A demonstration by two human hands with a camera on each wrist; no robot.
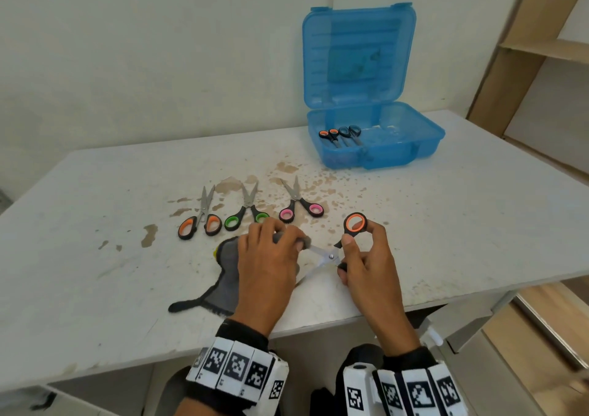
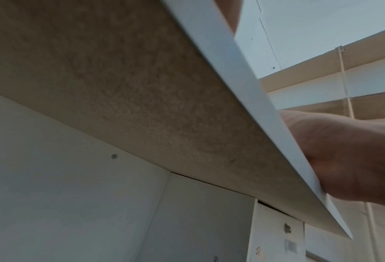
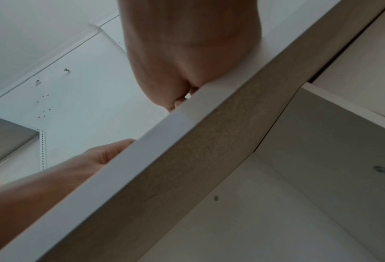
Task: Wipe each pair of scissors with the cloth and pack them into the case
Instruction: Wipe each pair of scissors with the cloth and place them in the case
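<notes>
Cloth partly under left hand.

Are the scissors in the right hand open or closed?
Open. The scissors show two blades spread from the pivot; the cloth covers one blade.

looks like a bare workroom or makeshift test space, not a lived-in home. a plain white table, stained with brown splashes, stands pushed against an unpainted-looking white wall with nothing hung on it. to the right, light wooden shelving with empty boards. from below, the tabletop shows raw chipboard, white panels with bare screws, and a slotted metal shelf rail fixed to the wall.
</notes>
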